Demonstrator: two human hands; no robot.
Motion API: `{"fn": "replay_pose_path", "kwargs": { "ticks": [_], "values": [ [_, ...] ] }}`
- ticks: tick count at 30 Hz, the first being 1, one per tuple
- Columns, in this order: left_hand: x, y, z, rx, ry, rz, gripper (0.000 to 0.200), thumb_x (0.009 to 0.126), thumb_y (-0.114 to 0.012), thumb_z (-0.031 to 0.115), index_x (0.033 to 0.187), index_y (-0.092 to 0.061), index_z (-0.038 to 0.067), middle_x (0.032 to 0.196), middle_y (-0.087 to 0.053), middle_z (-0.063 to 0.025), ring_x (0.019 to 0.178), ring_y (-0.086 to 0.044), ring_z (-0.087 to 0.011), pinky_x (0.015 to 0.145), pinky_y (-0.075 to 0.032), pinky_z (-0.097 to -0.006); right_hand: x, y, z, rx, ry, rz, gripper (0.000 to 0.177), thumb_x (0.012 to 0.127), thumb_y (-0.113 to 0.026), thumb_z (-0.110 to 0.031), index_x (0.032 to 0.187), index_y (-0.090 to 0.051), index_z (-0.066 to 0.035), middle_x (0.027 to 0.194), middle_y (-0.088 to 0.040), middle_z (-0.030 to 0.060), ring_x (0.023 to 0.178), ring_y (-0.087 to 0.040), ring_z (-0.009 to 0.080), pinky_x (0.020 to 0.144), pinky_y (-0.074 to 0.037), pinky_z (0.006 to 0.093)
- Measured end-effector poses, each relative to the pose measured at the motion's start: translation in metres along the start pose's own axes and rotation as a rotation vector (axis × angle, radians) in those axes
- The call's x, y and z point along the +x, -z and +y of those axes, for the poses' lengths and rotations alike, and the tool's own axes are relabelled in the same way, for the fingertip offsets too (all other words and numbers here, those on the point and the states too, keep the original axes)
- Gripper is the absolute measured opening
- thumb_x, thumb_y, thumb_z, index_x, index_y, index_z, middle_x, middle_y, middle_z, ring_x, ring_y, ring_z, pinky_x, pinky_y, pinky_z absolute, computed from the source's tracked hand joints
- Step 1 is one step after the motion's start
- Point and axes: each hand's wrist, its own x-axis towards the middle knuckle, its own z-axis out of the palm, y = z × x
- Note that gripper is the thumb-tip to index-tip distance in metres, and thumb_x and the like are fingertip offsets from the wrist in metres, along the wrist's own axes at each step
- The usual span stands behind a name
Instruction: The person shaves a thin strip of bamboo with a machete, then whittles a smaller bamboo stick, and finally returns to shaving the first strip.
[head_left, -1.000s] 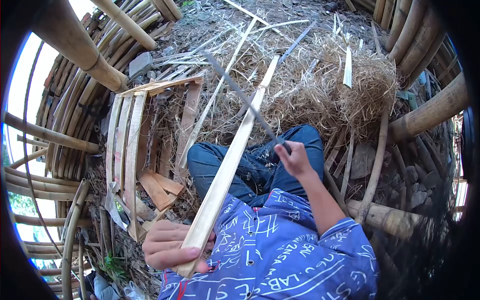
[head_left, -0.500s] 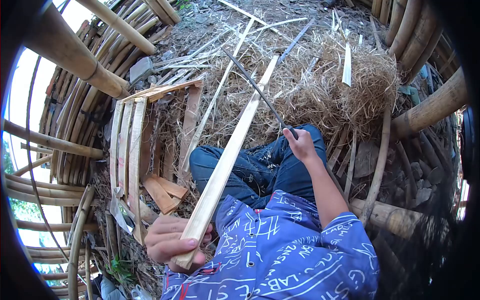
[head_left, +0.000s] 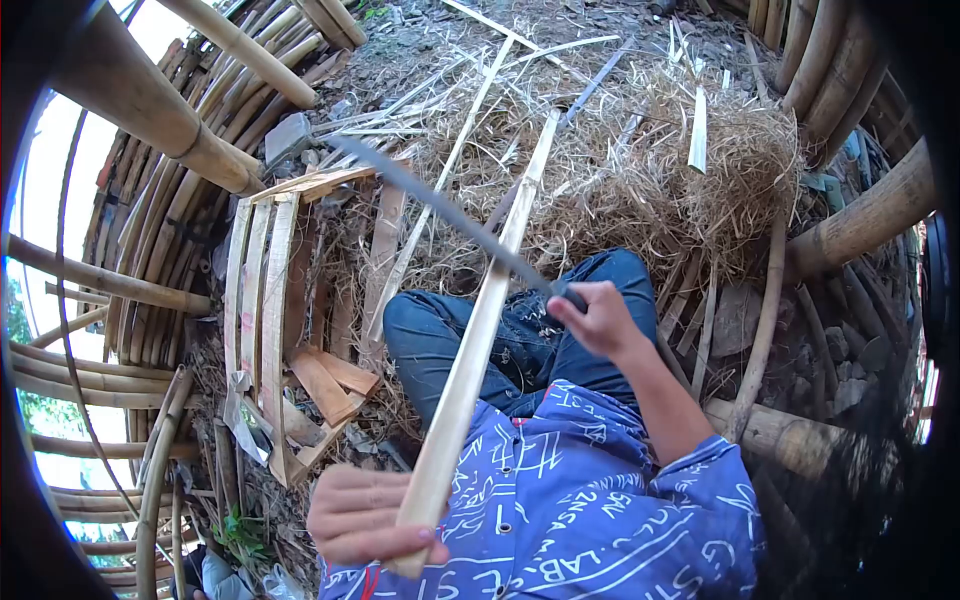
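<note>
A long pale bamboo strip (head_left: 466, 368) runs from the straw pile down across my lap to my chest. My left hand (head_left: 362, 512) is closed around its near end, thumb along the edge and knuckles up. In my right hand (head_left: 604, 322), above my knee, is the dark handle of a long knife (head_left: 432, 204). Its grey blade points up and left and overlaps the strip around mid-length in this view. The strip's far end rests on the straw, close to a flat grey blade-like piece (head_left: 598, 80).
A heap of dry shavings (head_left: 690, 170) spreads in front of my crossed legs. On the left stands a slatted wooden crate (head_left: 262, 290) with wood offcuts (head_left: 328, 385) beside it. Bamboo poles (head_left: 150, 110) rise on both sides, and thin strips (head_left: 450, 170) lie ahead.
My right hand has drawn back toward me, and the knife blade has swung left and appears nearer the camera. My left hand has rolled over with the strip's near end, shifting slightly right and down.
</note>
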Motion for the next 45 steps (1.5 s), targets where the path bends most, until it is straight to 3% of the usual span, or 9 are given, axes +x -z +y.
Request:
{"fn": "replay_pose_path", "kwargs": {
  "ticks": [3, 10, 16, 22, 24, 28, 30, 37, 45],
  "values": [
    [-0.008, 0.025, 0.023, 0.160, 0.046, -0.389, 0.024, 0.072, -0.084, 0.032, 0.076, -0.070, 0.013, 0.075, -0.072, -0.0014, 0.077, -0.071, -0.0174, 0.072, -0.057, -0.0279, 0.015, 0.009, 0.048, -0.124, -0.134, 0.102, 0.059, 0.086, -0.060, -0.059, 0.069, -0.064, -0.003, 0.057, -0.057, 0.0154, 0.058, -0.062, 0.0339, 0.054, -0.045, 0.0409],
    [0.000, 0.003, -0.001, -0.093, 0.012, -0.092, 0.027, 0.074, -0.084, 0.014, 0.090, -0.069, -0.002, 0.070, -0.070, -0.0145, 0.070, -0.073, -0.0226, 0.065, -0.062, -0.0332, 0.007, 0.003, 0.040, 0.007, -0.159, 0.161, 0.065, 0.088, -0.057, -0.060, 0.065, -0.058, 0.001, 0.053, -0.052, 0.0138, 0.050, -0.052, 0.0254, 0.051, -0.041, 0.0366],
    [-0.009, 0.011, -0.009, -0.184, -0.089, -0.037, 0.032, 0.075, -0.083, 0.015, 0.096, -0.065, -0.001, 0.068, -0.070, -0.0147, 0.068, -0.073, -0.0217, 0.061, -0.061, -0.0313, -0.014, -0.019, -0.001, 0.082, 0.103, 0.065, 0.059, 0.087, -0.061, -0.059, 0.072, -0.062, -0.002, 0.052, -0.052, 0.0092, 0.049, -0.052, 0.0202, 0.049, -0.040, 0.0357],
    [-0.001, 0.003, -0.002, -0.076, 0.007, 0.046, 0.033, 0.076, -0.082, 0.013, 0.097, -0.063, -0.002, 0.069, -0.070, -0.0153, 0.069, -0.073, -0.0234, 0.059, -0.061, -0.0328, 0.041, -0.023, 0.065, 0.077, -0.114, 0.325, 0.056, 0.090, -0.056, -0.059, 0.076, -0.069, -0.005, 0.054, -0.058, 0.0068, 0.053, -0.059, 0.0202, 0.052, -0.043, 0.0333],
    [0.001, 0.002, -0.007, -0.087, 0.018, -0.015, 0.033, 0.076, -0.082, 0.013, 0.097, -0.061, -0.003, 0.071, -0.070, -0.0170, 0.069, -0.073, -0.0252, 0.060, -0.061, -0.0343, 0.047, -0.021, 0.066, 0.057, -0.042, 0.403, 0.058, 0.091, -0.056, -0.058, 0.074, -0.068, -0.004, 0.055, -0.058, 0.0071, 0.054, -0.059, 0.0191, 0.053, -0.043, 0.0322],
    [-0.022, -0.009, -0.016, -0.182, 0.025, 0.235, 0.037, 0.074, -0.084, 0.015, 0.097, -0.060, -0.002, 0.072, -0.070, -0.0182, 0.072, -0.073, -0.0254, 0.062, -0.062, -0.0352, 0.019, -0.033, 0.039, 0.195, -0.146, 0.254, 0.058, 0.091, -0.058, -0.055, 0.067, -0.060, -0.002, 0.052, -0.055, 0.0087, 0.053, -0.061, 0.0207, 0.051, -0.043, 0.0334],
    [-0.016, 0.007, -0.026, -0.202, 0.014, 0.068, 0.038, 0.074, -0.084, 0.016, 0.097, -0.060, -0.001, 0.074, -0.070, -0.0182, 0.073, -0.073, -0.0260, 0.062, -0.062, -0.0357, -0.003, -0.039, 0.002, 0.189, 0.073, 0.234, 0.055, 0.089, -0.061, -0.053, 0.067, -0.057, -0.003, 0.050, -0.050, 0.0086, 0.048, -0.055, 0.0199, 0.049, -0.042, 0.0341],
    [-0.009, -0.003, -0.023, -0.269, 0.096, 0.037, 0.035, 0.071, -0.085, 0.011, 0.095, -0.065, -0.002, 0.074, -0.070, -0.0202, 0.074, -0.073, -0.0279, 0.061, -0.061, -0.0370, -0.048, -0.026, -0.057, 0.389, 0.139, -0.085, 0.044, 0.083, -0.070, -0.045, 0.072, -0.062, -0.004, 0.054, -0.055, 0.0105, 0.051, -0.061, 0.0241, 0.049, -0.044, 0.0349],
    [0.006, -0.003, -0.018, -0.113, 0.050, -0.157, 0.026, 0.074, -0.081, 0.007, 0.091, -0.068, -0.006, 0.072, -0.070, -0.0181, 0.073, -0.073, -0.0280, 0.065, -0.062, -0.0384, -0.041, 0.006, -0.044, -0.009, 0.174, -0.186, 0.043, 0.080, -0.070, -0.049, 0.070, -0.064, -0.007, 0.056, -0.059, 0.0121, 0.057, -0.062, 0.0350, 0.053, -0.048, 0.0396]
  ]
}}
